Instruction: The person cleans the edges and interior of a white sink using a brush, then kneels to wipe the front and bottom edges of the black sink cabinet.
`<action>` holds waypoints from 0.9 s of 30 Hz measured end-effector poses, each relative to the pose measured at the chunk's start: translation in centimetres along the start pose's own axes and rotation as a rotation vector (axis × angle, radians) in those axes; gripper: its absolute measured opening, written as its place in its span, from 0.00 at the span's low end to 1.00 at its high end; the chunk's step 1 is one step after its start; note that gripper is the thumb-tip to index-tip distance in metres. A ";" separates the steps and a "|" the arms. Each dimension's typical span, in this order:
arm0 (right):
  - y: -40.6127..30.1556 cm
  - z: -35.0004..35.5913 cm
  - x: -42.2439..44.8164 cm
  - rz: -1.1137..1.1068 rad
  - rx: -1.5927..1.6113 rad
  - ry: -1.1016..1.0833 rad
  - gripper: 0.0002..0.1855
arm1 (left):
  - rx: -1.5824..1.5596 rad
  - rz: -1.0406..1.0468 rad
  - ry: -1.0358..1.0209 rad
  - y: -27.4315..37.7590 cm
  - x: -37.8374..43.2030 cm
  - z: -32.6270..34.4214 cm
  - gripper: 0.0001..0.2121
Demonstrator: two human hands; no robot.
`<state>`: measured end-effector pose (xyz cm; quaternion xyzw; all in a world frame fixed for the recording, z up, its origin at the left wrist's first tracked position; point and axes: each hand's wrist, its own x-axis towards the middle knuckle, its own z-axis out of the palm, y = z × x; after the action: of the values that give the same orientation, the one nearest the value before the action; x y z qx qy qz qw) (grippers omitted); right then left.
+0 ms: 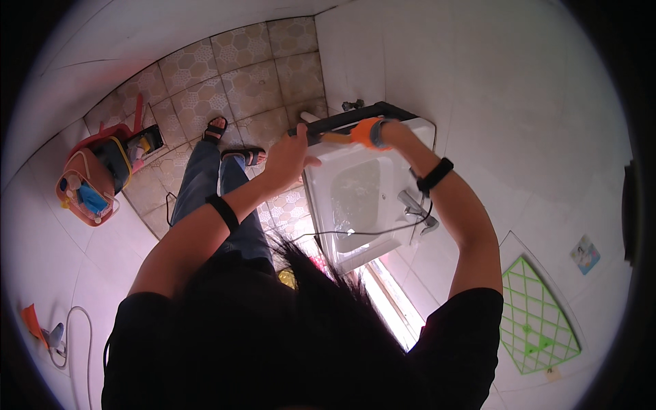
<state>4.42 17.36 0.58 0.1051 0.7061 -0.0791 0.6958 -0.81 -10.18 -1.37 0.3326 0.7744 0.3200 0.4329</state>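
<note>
My left hand [284, 159] grips the near left end of a long black panel [344, 117], thumb up over its edge. The panel lies along the far rim of a white washbasin [313, 177]. My right hand [368, 133], in an orange glove with a grey cuff, is over the basin's far end against the panel. A blurred tan strip [335, 138] reaches from the glove towards my left hand; whether it is a held tool or part of the glove is unclear. Water [353, 192] stands in the basin, beside a chrome faucet [417, 210].
A thin dark cable [369, 233] crosses over the basin. Pink baskets [92, 189] with bottles and a dark bin [114, 163] stand left on the tiled floor [246, 84]. A green lattice rack [538, 318] hangs on the right wall. A hose with a sprayer [55, 335] hangs lower left.
</note>
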 end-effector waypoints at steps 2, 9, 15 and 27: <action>3.8 -0.1 -0.5 0.345 0.072 0.135 0.30 | -0.002 -0.022 -0.029 0.0 -0.3 0.0 0.31; 6.1 -0.5 -3.2 0.429 0.216 -0.036 0.26 | -0.010 -0.009 -0.046 -0.3 -0.2 0.3 0.32; -11.6 -0.8 -6.4 0.083 -0.069 0.185 0.20 | -0.048 0.164 0.015 -5.3 -1.7 0.5 0.35; -4.7 16.6 -8.6 0.542 0.404 0.703 0.12 | 0.017 0.024 0.038 -9.7 -2.6 -1.4 0.19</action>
<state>19.31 8.18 8.68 0.4386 0.8160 0.0100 0.3764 -3.30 -18.03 -7.18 0.3393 0.7810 0.3251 0.4113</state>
